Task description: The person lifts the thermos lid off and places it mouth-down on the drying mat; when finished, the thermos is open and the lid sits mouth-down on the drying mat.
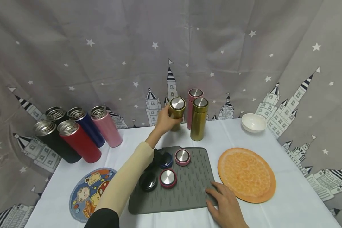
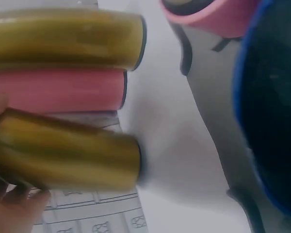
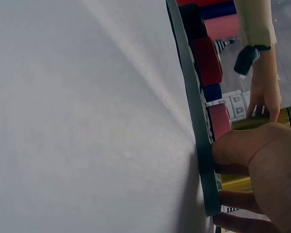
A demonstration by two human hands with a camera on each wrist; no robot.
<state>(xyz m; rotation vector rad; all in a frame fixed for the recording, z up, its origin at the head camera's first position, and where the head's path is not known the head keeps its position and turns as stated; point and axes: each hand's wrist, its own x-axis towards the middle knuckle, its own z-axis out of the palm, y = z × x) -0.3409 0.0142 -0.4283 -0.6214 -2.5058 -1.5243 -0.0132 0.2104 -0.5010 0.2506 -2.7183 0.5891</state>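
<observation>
My left hand grips a gold thermos flask with a steel-topped lid at the back of the table. In the left wrist view the fingers curl round this flask, whose base points right. Beside it stand a second gold flask and a pink flask, both lidded. My right hand rests at the right edge of a grey ridged mat, fingers spread and loosely bent. On the mat lie a pink lid, a red lid, a blue lid and a black lid.
Several lidless flasks stand at the left, among them a red flask and a pink flask. A round cartoon placemat lies front left, partly under my left sleeve. An orange round mat and a white bowl are at the right.
</observation>
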